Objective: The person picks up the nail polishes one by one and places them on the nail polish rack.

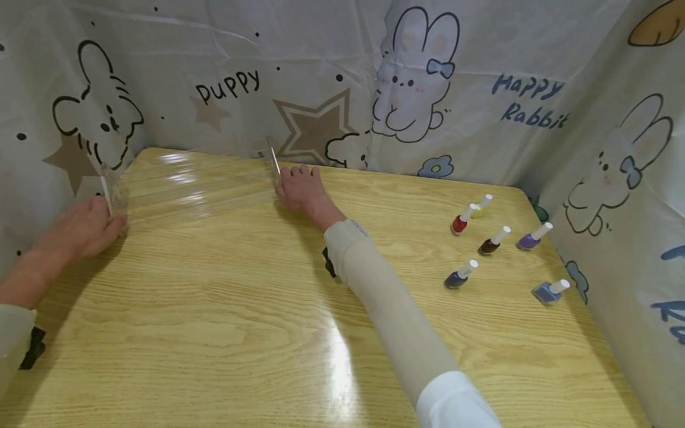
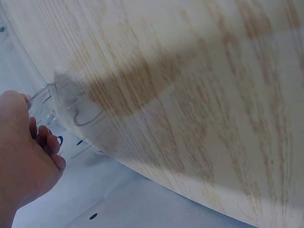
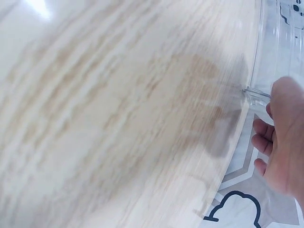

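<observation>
Gripping: left hand (image 1: 80, 229), right hand (image 1: 302, 189)
Clear rack (image 1: 187, 190): between hands, ends held
Polish bottles (image 1: 488, 246): right of right hand

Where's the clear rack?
In the head view, the clear rack is at the back left of the table, between the left hand and right hand.

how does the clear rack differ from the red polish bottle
The clear rack is see-through; the red polish bottle is red with a white cap. The rack is wider than the bottle. The left hand and right hand hold the rack's ends; no hand touches the bottle. Both are toward the far side of the table.
</observation>
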### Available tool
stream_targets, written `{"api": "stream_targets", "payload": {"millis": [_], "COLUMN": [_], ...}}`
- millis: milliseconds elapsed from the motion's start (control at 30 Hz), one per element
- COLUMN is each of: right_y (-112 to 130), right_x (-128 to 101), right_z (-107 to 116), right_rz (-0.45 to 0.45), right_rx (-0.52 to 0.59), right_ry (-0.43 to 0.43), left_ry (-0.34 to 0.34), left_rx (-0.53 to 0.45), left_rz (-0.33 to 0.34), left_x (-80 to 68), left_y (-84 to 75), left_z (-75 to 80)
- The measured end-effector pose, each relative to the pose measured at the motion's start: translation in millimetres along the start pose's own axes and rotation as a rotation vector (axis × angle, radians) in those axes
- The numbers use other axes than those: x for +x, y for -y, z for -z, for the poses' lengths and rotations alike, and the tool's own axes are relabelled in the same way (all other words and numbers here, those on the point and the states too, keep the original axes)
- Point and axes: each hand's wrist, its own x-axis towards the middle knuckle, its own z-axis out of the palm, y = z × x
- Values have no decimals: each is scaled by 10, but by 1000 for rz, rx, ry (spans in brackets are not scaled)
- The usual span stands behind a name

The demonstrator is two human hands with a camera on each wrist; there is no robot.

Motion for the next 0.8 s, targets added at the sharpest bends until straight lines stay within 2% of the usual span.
{"api": "stream_targets", "payload": {"millis": [400, 633, 800], "right_y": [-25, -58, -83], "right_x": [38, 42, 46], "right_z": [-54, -62, -61], "right_rz": [33, 82, 103], "right_rx": [40, -43, -58], "right_ry": [-52, -76, -111], "left_ry": [-12, -53, -102], "left_rx": [8, 31, 42], "left_rz": [-6, -39, -62], "left_x": [35, 50, 50], "left_y": [-3, 6, -2], "left_z": [-10, -19, -18]}}
